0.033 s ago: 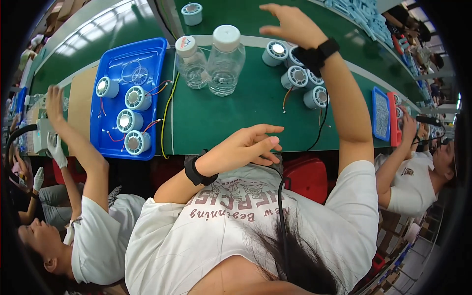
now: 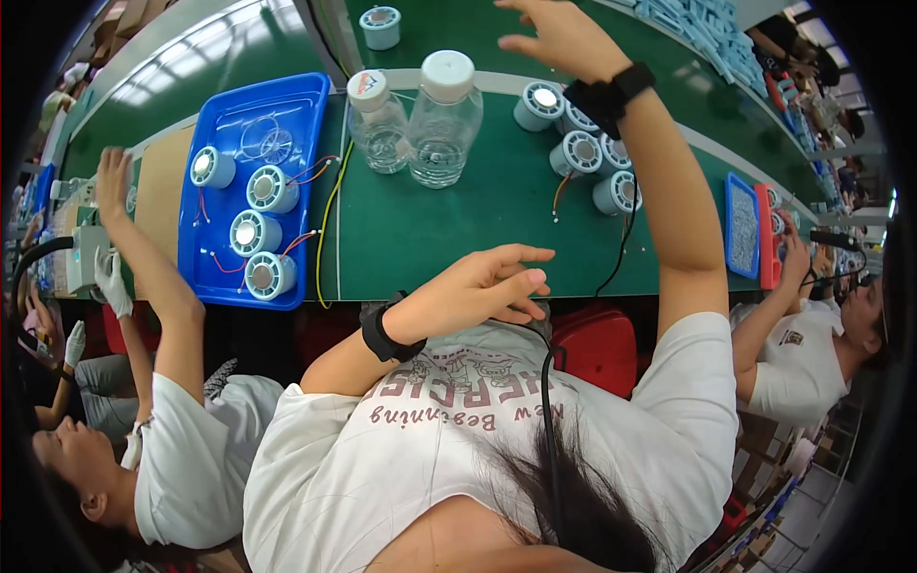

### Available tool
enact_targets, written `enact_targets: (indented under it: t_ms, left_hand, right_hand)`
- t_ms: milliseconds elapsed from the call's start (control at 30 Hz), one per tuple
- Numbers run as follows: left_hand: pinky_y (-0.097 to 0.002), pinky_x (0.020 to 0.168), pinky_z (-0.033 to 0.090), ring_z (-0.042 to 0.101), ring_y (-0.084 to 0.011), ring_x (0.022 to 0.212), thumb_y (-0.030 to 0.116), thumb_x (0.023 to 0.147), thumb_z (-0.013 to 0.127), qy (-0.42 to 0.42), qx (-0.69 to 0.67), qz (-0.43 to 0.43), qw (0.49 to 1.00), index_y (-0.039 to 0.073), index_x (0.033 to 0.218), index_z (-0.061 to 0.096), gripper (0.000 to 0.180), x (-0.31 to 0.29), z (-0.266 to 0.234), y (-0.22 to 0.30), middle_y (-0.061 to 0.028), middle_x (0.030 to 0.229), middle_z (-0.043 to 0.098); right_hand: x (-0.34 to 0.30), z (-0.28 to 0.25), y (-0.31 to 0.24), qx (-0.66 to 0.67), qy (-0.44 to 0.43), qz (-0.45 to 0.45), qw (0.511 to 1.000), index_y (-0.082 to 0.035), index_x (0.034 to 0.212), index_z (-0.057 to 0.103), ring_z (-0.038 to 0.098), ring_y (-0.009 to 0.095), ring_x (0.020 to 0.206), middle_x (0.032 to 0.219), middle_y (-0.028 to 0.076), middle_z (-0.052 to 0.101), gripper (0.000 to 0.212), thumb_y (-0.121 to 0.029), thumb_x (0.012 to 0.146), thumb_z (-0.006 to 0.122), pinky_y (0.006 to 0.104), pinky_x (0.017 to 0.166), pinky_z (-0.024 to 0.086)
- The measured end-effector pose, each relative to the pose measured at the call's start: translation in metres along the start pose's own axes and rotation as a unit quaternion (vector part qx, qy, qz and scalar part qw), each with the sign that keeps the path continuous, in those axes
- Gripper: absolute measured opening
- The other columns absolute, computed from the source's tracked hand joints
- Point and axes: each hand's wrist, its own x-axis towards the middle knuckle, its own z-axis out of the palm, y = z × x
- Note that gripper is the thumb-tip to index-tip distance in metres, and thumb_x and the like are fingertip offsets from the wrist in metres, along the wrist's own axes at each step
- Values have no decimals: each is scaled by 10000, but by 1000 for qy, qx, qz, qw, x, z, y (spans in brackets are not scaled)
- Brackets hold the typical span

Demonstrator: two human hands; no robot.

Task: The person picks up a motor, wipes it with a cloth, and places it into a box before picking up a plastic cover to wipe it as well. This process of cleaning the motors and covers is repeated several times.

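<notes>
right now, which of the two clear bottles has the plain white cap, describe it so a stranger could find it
Start at the green table and find the blue tray on its left side. Just right of the tray stand two clear bottles side by side. The one meant is the right-hand bottle: larger, with an all-white cap, while the smaller bottle has a cap with a coloured label.

Bright, even overhead light, glare on the green table [image 2: 458, 220], heavy fisheye bending, dark corners.
</notes>
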Motion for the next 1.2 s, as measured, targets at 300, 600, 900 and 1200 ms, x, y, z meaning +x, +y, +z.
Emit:
enact_targets:
  t_ms: [300, 600, 900, 1200]
  left_hand:
    - [-294, 858, 546, 651, -203, 1008, 181, 1005, 499, 88, 111, 82, 986, 19, 1390, 435, 423, -34, 0, -2, -150, 1158, 596]
    - [-283, 840, 544, 658, -191, 995, 166, 998, 512, 136, 110, 131, 976, 7, 1375, 451, 414, -45, -5, 0, -135, 1125, 618]
    - [-310, 870, 543, 611, -232, 1103, 36, 917, 613, 153, 98, 245, 952, 17, 1434, 349, 581, -12, 6, 1, -146, 1329, 491]
    - [-384, 840, 592, 607, -265, 1087, 14, 831, 714, 179, 94, 390, 898, -12, 1349, 401, 605, 14, 21, 7, -144, 1285, 472]
  right_hand:
    - [153, 98, -29, -36, 2, -119, 992, -242, 1446, 370, 519, 387, 1198, 1296, 247, 529, 908, -67, 669, 806, 418, 998, 454]
    - [116, 59, 4, 101, 6, -77, 992, -151, 1246, 505, 625, 343, 1050, 1092, 172, 657, 721, 14, 607, 796, 399, 917, 494]
    - [-102, -57, -45, 418, 5, -31, 908, -104, 1280, 523, 562, 155, 1061, 1106, 63, 595, 723, -5, 628, 820, 283, 900, 460]
    - [-192, -22, -54, 512, 24, -26, 858, -59, 1272, 530, 599, 122, 930, 982, 64, 638, 760, -39, 591, 868, 265, 770, 479]
